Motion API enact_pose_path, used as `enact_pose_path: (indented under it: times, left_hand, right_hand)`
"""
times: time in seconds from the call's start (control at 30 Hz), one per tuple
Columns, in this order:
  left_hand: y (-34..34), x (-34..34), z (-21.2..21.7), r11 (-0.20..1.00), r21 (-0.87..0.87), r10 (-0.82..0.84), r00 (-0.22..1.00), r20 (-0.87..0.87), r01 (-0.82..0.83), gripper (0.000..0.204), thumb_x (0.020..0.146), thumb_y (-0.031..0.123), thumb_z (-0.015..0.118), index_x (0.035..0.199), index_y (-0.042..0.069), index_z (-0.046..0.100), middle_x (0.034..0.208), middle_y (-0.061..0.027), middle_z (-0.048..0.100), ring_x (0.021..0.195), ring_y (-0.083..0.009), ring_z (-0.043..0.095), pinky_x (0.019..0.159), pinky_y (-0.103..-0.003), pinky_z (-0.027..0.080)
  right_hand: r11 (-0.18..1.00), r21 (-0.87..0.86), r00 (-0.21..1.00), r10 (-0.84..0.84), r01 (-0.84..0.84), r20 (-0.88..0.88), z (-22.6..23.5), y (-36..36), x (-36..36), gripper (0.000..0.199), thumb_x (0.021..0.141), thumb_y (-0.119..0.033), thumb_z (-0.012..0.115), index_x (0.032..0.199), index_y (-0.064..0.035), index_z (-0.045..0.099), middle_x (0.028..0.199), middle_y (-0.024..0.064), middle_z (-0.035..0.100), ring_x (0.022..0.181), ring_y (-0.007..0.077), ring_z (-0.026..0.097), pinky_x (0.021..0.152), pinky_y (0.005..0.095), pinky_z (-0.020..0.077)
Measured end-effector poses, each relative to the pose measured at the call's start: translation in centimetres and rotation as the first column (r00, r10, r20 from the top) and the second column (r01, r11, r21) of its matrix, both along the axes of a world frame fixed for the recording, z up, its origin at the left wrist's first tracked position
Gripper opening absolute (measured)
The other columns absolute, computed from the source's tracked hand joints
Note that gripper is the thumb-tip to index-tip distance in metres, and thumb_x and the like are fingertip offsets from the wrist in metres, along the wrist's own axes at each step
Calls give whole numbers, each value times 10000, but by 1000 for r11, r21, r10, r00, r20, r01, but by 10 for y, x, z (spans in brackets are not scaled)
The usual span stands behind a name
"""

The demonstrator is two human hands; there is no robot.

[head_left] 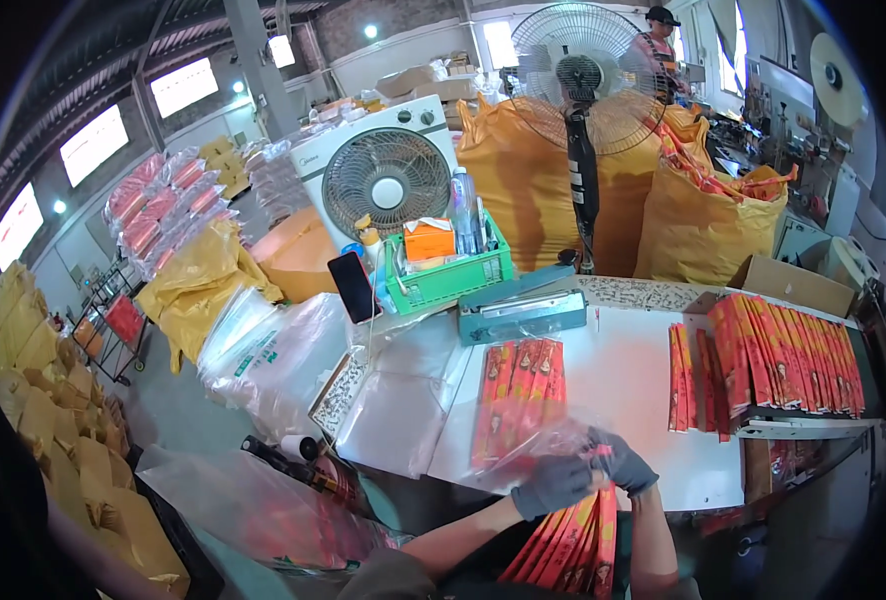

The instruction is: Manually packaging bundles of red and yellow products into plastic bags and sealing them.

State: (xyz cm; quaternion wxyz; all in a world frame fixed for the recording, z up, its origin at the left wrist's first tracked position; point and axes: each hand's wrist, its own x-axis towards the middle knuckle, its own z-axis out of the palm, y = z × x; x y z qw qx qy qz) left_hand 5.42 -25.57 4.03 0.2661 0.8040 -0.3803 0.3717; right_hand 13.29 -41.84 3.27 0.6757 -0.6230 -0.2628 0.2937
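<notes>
Both my hands wear grey gloves with bare fingertips and meet at the front edge of the white table (613, 375). My left hand (555, 487) is closed on a crumpled clear plastic bag (533, 447) that spreads over the tabletop. Touching it, my right hand (626, 464) is closed around the upper end of a red packet. Below them, a fanned bunch of long red packets (573, 540) with yellow print hangs close to my body. Just beyond the bag lies a flat bundle of similar red packets (519, 390). The fingertips are partly hidden by the film.
A teal metal sealer (523, 316) stands at the table's back, beside a green basket (450, 272) and a phone (352, 287). Rows of red packets (788, 355) stand at right. Clear bags (393, 410) lie at left. Two fans (388, 190) and orange sacks (713, 225) stand behind.
</notes>
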Motion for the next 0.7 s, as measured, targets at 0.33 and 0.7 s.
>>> enact_pose_path:
  times: [0.33, 0.7]
  left_hand:
    - [34, -68, -36, 974, -15, 202, 894, -399, -226, 321, 743, 324, 716, 680, 97, 498, 638, -70, 486, 563, -261, 520, 477, -381, 400]
    - [26, -96, -21, 965, -227, -105, 593, -799, -135, 337, 833, 291, 662, 684, 44, 489, 577, -88, 429, 524, -180, 430, 495, -347, 365]
  right_hand:
    - [942, -137, 908, -247, 307, 337, -95, -20, -89, 746, 828, -263, 648, 1409, -15, 251, 1251, 132, 499, 1131, 228, 494, 974, 330, 398]
    - [937, -91, 900, -293, 337, 322, -23, -60, -133, 501, 925, -241, 486, 1331, 22, 358, 1255, 163, 506, 1135, 193, 501, 967, 329, 401]
